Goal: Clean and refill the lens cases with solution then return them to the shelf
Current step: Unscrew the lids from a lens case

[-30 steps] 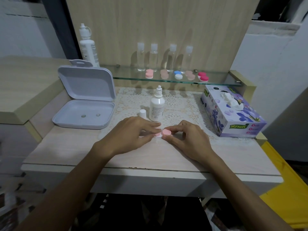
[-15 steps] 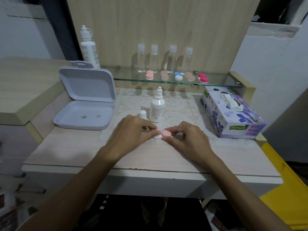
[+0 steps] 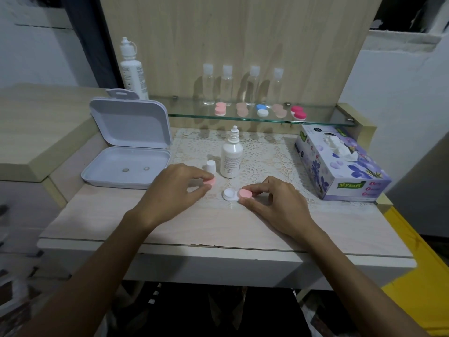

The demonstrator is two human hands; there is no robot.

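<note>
Head view, mid-frame: left hand (image 3: 170,188) pinches a loose pink cap (image 3: 210,182); right hand (image 3: 274,198) pinches the lens case (image 3: 237,194) on the table (image 3: 97,215), one white well uncovered. Risk: the solution bottle (image 3: 231,158) just behind stands uncapped; a knock spills it.

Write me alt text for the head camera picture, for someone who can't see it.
At a pale desk, the left hand pinches a pink cap just off a lens case, whose other pink cap the right hand grips. An uncapped solution bottle stands behind; five more cases sit on a glass shelf.
</note>
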